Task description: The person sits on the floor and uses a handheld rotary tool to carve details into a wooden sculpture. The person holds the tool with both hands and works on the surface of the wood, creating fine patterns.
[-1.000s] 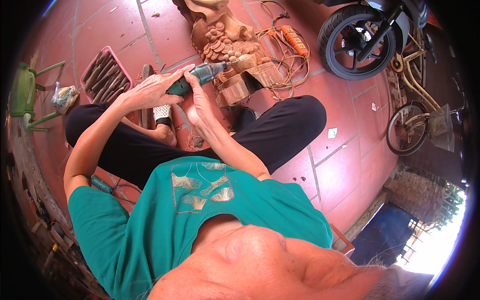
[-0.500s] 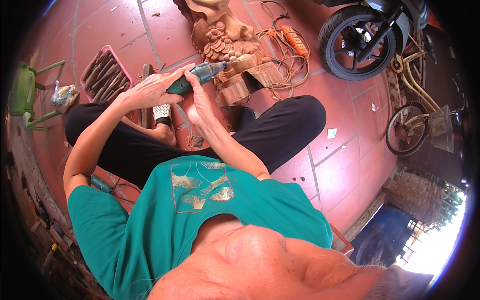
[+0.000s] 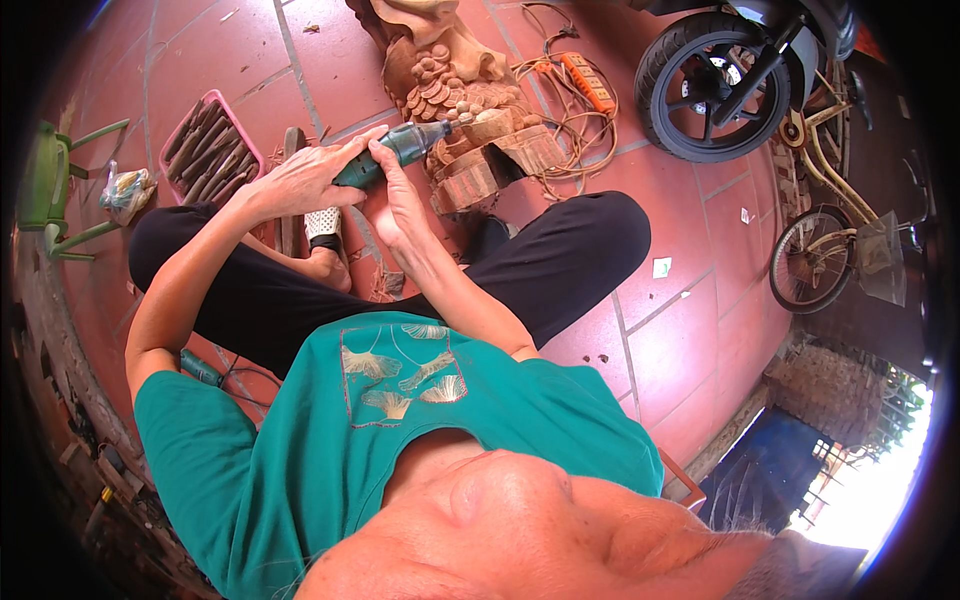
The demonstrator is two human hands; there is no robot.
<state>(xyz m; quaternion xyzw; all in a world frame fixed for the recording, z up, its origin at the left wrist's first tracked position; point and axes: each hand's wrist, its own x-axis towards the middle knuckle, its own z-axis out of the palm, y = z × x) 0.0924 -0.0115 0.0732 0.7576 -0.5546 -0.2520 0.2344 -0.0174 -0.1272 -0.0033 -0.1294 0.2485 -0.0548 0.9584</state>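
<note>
A green rotary grinder [image 3: 408, 143] with a dark grey nose is gripped between both hands over my crossed legs. My left hand [image 3: 305, 180] is wrapped over its rear, fingers stretched along the body. From below, my right hand [image 3: 398, 205] holds the same tool, thumb and fingers closed on its side. The grinder's tip meets, or almost meets, a carved brown wooden sculpture [image 3: 430, 92] on the floor just ahead; contact is too small to make out. Clustered coin-like discs and round beads cover its middle, above a blocky, ridged base.
Left of me are a pink basket [image 3: 262, 160] of dark carving tools, a plastic bag [image 3: 127, 190] and a green stool [image 3: 45, 180]. An orange power strip [image 3: 588, 82] with coiled cords lies beyond the sculpture, near a motorbike wheel [image 3: 712, 88]. Another green tool [image 3: 200, 368] lies by my left elbow.
Almost nothing differs. Both hands keep the grinder at the same spot on the sculpture; the view has shifted very slightly.
</note>
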